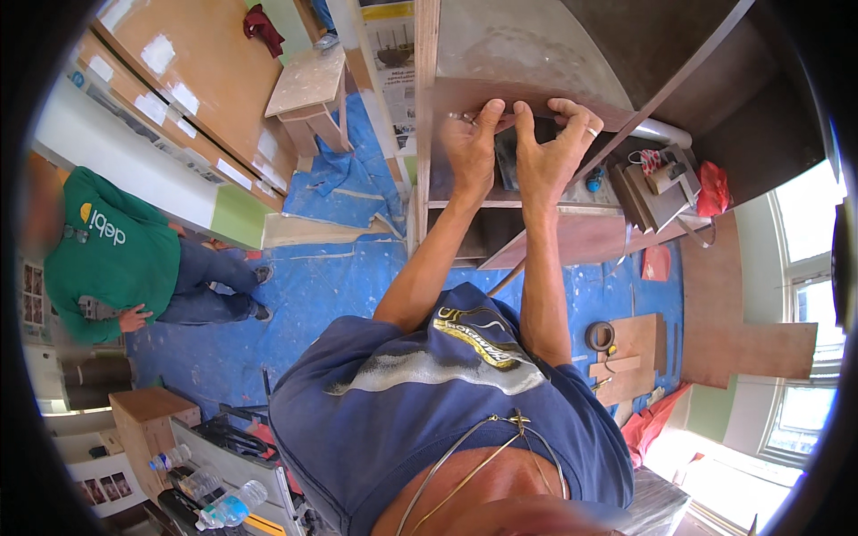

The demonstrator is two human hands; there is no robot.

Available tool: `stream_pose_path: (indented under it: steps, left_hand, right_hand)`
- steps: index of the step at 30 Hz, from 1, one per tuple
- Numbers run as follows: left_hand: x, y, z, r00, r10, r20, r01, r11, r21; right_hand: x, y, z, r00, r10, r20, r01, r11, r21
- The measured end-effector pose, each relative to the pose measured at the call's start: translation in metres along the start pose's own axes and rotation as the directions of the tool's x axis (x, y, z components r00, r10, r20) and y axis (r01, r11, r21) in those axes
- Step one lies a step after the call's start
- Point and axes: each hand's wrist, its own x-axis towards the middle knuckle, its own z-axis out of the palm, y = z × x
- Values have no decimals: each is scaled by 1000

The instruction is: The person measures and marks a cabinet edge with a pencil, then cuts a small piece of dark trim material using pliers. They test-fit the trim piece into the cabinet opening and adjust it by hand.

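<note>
Both my arms reach forward into a wooden cabinet (425,125). My left hand (472,150) is closed at the lower edge of a thin brown sheet (527,92), its thumb pointing up and its fingers partly hidden. To its right, my right hand (552,159) grips the same edge, thumb up and fingers curled, with a ring on one finger. The thumbs are a short gap apart. Above the sheet stretches a pale, dusty panel (536,45). Below my hands lies a dark shelf compartment (456,234).
Right of my hands, a shelf carries stacked boards (657,192), a tape roll (663,181) and red plastic (713,189). A person in a green shirt (125,241) stands left. Blue sheeting (340,277) covers the floor. A stool (308,85) stands far left; bottles (232,505) lie near left.
</note>
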Motion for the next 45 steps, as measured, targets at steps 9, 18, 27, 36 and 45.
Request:
stream_pose_path:
  steps: [9,18,27,36,45]
  left_hand:
    - [-1,1,-14,999,-40,35,37,996,86]
    - [6,5,-15,994,-58,87,48,992,114]
    - [4,14,-13,985,-61,159,33,984,177]
    - [6,11,-16,983,-85,162,67,991,113]
    - [5,6,-17,994,-63,90,53,992,115]
  right_hand:
    - [-4,-6,8,999,-31,-45,31,999,-12]
    - [-13,0,12,959,-41,-279,-18,978,-206]
    - [-10,13,11,975,69,-213,-124,959,-256]
    - [-4,20,7,976,51,-213,-108,958,-266]
    - [0,20,0,983,61,-172,-102,966,-240]
